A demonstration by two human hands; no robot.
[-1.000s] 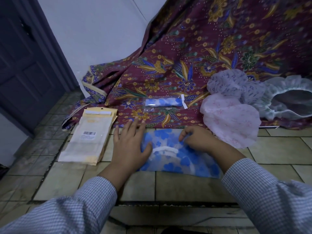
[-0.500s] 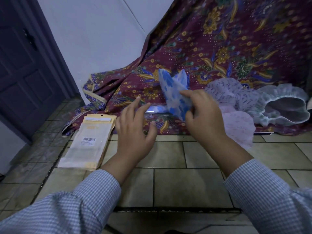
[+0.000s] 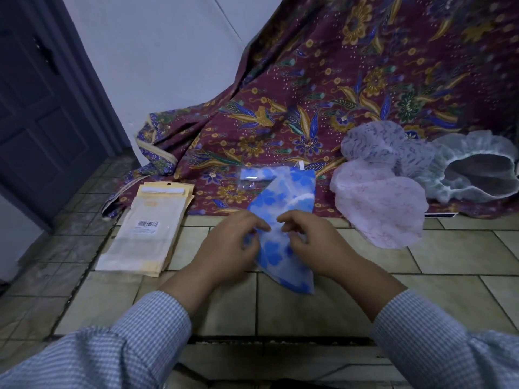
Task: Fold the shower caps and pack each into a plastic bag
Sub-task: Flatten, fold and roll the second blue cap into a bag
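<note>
I hold a blue-flowered white plastic shower cap (image 3: 283,209); my sleeves (image 3: 438,332) are blue-checked, the draped cloth (image 3: 365,88) maroon with gold and blue flowers.

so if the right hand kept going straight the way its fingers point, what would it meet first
The right hand points left across the blue flowered shower cap that it pinches, so it would likely meet the left hand first, which grips the same cap; depth is unclear.

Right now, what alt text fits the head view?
Both hands, left hand and right hand, pinch a folded blue flowered shower cap above a tiled floor. Cream plastic bags lie left; pink and white shower caps right.
</note>
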